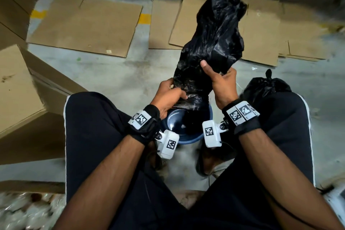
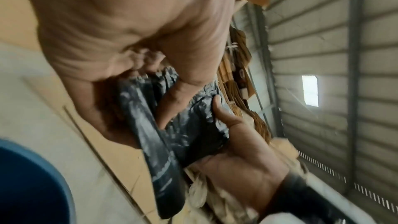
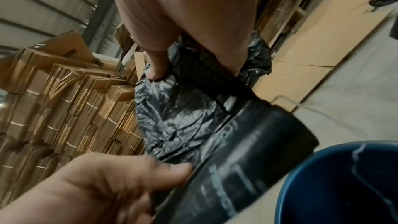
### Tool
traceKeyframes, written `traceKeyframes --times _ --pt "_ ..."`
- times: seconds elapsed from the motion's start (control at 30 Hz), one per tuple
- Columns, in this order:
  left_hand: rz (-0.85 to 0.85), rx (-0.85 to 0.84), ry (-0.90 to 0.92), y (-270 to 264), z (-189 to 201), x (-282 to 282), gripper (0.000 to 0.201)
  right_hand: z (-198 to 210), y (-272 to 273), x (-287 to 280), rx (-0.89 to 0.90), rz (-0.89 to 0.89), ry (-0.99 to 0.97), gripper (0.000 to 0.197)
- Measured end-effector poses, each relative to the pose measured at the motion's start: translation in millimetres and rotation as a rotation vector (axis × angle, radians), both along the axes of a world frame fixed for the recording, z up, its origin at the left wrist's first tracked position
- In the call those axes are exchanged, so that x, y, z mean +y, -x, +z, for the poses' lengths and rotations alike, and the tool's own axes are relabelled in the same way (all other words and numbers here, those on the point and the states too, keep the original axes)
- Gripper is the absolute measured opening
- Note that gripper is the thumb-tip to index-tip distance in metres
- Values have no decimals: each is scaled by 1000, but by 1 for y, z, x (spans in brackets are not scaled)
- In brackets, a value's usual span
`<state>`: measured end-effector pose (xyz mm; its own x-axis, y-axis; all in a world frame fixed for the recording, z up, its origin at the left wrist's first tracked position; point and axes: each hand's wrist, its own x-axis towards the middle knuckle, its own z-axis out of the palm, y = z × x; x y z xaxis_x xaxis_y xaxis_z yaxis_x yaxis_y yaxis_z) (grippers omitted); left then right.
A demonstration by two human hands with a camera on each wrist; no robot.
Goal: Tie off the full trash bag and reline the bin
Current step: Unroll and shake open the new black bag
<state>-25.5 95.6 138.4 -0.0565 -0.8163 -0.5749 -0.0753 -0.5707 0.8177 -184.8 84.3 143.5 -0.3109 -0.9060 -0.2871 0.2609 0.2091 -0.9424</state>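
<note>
Crumpled black plastic liner bag (image 1: 214, 43): held above round blue plastic bin (image 1: 186, 127) on floor; left hand (image 1: 166, 97) and right hand (image 1: 222, 84) fingers both grasping its lower end. Tied black trash bag (image 1: 265, 87) beside right knee.

Head view looks down; wrist views close — all share black bag (image 1: 214, 30).

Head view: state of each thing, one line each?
new black bag: unfolded, crumpled, held up above the bin, not in it yet
blue bin: upright, unlined
full trash bag: tied off, on the floor right of the bin
left hand: grips the new bag's lower end
right hand: grips the bag higher up
</note>
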Motion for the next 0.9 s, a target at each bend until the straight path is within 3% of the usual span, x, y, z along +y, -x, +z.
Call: traceKeyframes --times 0.17,0.33,0.43,0.5,0.77,0.9 --pt "-102 -124 217 -1 -8 -4 32 -3 6 1 42 88 -17 37" --pt "-205 -157 81 -1 -14 -5 29 -5 8 -2 18 -2 -26 60" --pt "-152 -159 27 2 -17 -2 23 -3 7 -1 56 17 -8 42" --pt "-135 -198 24 3 -18 -1 21 -3 6 0 70 29 7 45" --pt "-132 -267 98 -3 -34 -8 44 -2 6 0 61 24 21 40" --pt "-223 -500 239 -2 -31 -4 19 -1 6 1 55 19 30 35"
